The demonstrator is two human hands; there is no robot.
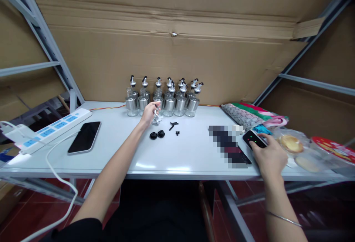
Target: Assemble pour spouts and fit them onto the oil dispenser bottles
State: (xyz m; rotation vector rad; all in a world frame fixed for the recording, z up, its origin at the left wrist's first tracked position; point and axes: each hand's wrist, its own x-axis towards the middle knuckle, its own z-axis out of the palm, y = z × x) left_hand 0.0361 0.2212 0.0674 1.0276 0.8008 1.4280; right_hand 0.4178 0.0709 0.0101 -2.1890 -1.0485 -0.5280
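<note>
My left hand (149,113) reaches to the middle of the table, its fingers closed over a small silver pourer part (155,112) in front of the bottles. More silver pieces lie under the fingertips, too small to tell apart. Just behind stand several glass bottles (169,106) with steel sleeves, most topped with silver-and-black pourers (158,82). Two round black caps (161,134), thin black lever pieces (173,125) and tiny black bits (178,133) lie nearby. At the right, my right hand (270,155) grips a small black device (253,139) showing red and green lights.
A phone (84,137) and a white power strip (55,129) with a cable lie at the left. Patterned cloth (249,117), wrapped round pastry (291,143) and a red-lidded tub (335,149) crowd the right. Near them lies a pixelated dark object (229,146). Cardboard (166,53) walls the back.
</note>
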